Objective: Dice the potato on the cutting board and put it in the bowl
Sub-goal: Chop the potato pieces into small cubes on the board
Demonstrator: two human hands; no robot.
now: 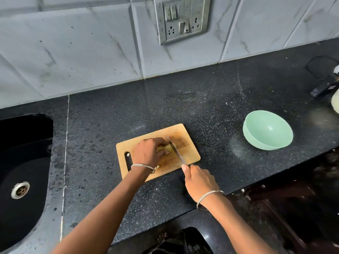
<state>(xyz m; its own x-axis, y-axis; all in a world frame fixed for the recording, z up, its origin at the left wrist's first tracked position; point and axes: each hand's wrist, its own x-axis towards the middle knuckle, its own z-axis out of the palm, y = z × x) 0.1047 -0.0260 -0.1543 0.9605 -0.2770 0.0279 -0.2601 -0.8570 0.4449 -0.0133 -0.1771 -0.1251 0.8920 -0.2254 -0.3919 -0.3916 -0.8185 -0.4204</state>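
Observation:
A pale peeled potato (166,148) lies on the wooden cutting board (187,145) in the middle of the black counter. My left hand (147,152) presses down on it and hides most of it. My right hand (199,180) grips the handle of a knife (176,150), whose blade rests across the potato's right end, just beside my left fingertips. A small cut piece (127,154) sits by the board's handle slot and another (157,167) near my left wrist. The mint-green bowl (267,132) stands empty to the right of the board.
A black sink (22,162) with a metal drain is set into the counter at the left. Dark objects and a pale rim (335,103) sit at the far right edge. A tiled wall with a switch panel (181,19) backs the counter. The counter's front edge runs below my hands.

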